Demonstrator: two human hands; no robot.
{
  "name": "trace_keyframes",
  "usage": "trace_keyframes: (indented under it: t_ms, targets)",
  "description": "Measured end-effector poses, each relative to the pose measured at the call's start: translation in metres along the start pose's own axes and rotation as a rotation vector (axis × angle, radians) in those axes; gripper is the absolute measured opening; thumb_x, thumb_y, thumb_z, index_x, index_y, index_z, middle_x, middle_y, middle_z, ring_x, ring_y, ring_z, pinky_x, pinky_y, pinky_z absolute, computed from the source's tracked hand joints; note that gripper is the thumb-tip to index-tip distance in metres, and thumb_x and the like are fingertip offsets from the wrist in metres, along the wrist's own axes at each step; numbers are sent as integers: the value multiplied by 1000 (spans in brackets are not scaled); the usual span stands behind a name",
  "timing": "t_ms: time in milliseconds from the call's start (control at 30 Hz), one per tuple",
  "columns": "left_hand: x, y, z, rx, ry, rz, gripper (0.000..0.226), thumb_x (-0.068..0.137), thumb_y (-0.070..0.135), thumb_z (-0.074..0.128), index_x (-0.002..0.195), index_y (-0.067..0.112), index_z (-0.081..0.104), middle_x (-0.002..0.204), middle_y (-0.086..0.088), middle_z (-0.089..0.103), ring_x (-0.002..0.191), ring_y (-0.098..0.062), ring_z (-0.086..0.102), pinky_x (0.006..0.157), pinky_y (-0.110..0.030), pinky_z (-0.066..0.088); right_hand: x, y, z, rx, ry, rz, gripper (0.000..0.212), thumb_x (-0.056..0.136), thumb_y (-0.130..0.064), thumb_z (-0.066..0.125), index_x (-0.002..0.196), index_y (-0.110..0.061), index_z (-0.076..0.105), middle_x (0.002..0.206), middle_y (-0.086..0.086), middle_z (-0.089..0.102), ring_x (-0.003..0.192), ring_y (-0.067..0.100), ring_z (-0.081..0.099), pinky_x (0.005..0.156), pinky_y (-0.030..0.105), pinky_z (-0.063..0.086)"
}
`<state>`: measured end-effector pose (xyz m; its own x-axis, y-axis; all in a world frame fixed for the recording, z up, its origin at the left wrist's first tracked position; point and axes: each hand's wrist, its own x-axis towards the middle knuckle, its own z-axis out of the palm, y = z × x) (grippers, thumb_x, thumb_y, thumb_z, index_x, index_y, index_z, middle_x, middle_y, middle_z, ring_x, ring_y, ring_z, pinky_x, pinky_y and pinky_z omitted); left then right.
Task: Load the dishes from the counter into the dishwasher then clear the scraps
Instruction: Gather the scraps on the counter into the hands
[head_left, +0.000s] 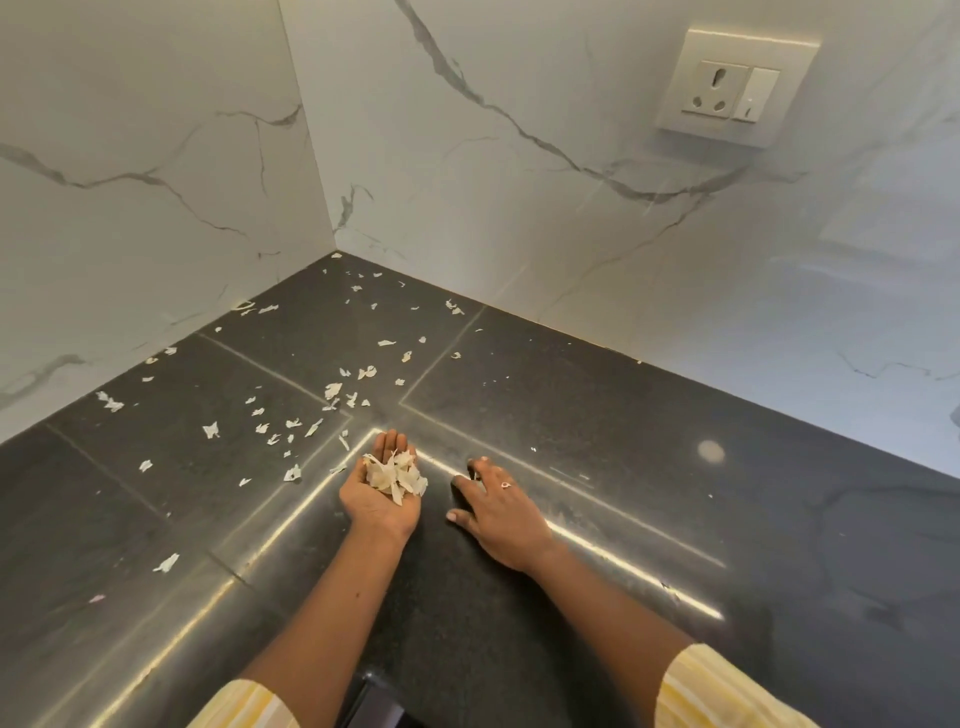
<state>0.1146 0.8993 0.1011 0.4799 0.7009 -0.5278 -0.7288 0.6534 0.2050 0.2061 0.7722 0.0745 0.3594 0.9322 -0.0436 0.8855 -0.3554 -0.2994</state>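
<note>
- The pile of pale scraps (395, 475) covers the palm of the left hand (376, 512), so the skin beneath is out of sight.
- The right hand (498, 506) lies palm down on the counter (649, 467); its underside is hidden.
- The bottom edge cuts off both striped sleeves (249, 706).
- A dark shape (374, 701) between the arms is cut off too; I cannot tell what it is.
- The flecks (358, 286) in the far corner are too small to identify.
</note>
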Motion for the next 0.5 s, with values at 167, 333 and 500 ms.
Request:
trace_keyframes:
  t_ms: [167,333,500]
  targets:
    - [2,-2,-8,2,17,-21,41,101,23,23,95,4,59,95,-9,61,89,-20,60,96,-32,43,0,4,8,-10,81,-105,32,99,-33,36,116,-10,49,128,6,42,120,22,38,99,33,29]
    - [-7,-16,-5,18,28,-48,43,101,23,22,93,3,59,93,-9,62,84,-19,61,81,-30,48,2,15,4,80,32,-113,21,99,-18,38,103,-2,51,109,12,47,99,24,45,87,28,35]
    - [-21,-26,-3,44,16,-89,42,101,24,23,93,3,59,93,-9,61,85,-20,60,85,-31,45,-9,25,-1,304,92,88,13,93,-3,42,87,-11,49,94,5,47,87,18,45,78,26,38]
